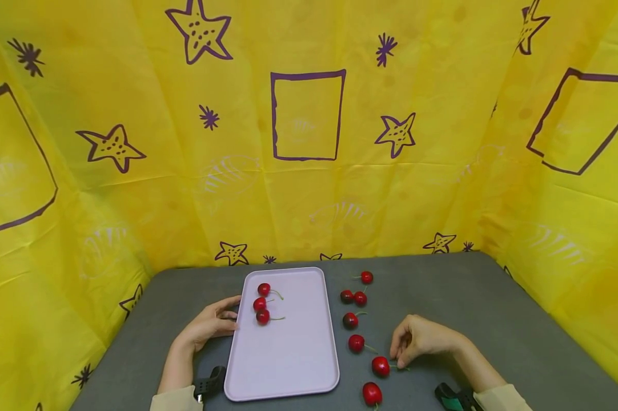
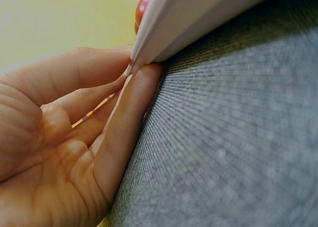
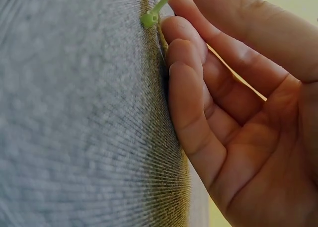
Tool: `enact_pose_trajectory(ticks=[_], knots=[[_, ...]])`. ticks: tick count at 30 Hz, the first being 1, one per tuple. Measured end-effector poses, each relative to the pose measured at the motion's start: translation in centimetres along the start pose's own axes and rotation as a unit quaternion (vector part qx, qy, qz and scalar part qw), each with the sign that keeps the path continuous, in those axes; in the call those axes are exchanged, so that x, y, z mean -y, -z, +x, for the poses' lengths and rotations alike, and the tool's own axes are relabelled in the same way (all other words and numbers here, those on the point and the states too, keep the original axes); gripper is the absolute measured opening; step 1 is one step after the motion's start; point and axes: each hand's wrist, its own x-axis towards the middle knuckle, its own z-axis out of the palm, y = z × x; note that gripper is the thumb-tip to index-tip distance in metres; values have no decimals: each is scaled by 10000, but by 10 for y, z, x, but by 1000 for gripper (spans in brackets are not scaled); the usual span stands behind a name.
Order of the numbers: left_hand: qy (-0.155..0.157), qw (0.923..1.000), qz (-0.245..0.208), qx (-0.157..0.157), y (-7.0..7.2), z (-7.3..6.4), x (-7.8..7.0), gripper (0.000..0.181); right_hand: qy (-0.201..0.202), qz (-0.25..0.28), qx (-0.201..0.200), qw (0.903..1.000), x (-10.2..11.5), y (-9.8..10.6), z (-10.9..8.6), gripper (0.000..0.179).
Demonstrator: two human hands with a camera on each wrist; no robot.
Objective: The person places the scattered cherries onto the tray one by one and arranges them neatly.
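A pale lilac tray lies on the dark grey table, left of centre. My left hand grips its left rim; in the left wrist view the thumb and a finger meet at the edge of the tray. Low over the table, my right hand has its fingers curled and its thumb and forefinger tips at the green stem of a red cherry. This cherry rests on the table, its stem pointing right. Three cherries, one of them dark red, sit in the tray's upper left.
Several more cherries form a loose line right of the tray, from a far one to a near one. A yellow patterned cloth hangs behind the table and at both sides. A black strap circles the left wrist.
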Motion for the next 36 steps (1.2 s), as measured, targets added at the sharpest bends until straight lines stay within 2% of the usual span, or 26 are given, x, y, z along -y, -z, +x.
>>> enact_pose_trajectory(ticks=[9, 17, 24, 36], knots=[[62, 10000, 11, -16, 0, -1, -1, 81, 14, -258, 74, 9996, 2, -1, 1, 16], [112, 9999, 51, -72, -1, -1, -1, 81, 318, -518, 142, 9981, 1, -1, 3, 6], [99, 9999, 28, -71, -1, -1, -1, 81, 370, -339, 209, 9985, 2, -1, 2, 7], [73, 10000, -6, -48, -1, -1, -1, 80, 210, 6, 218, 9995, 6, -1, 1, 9]])
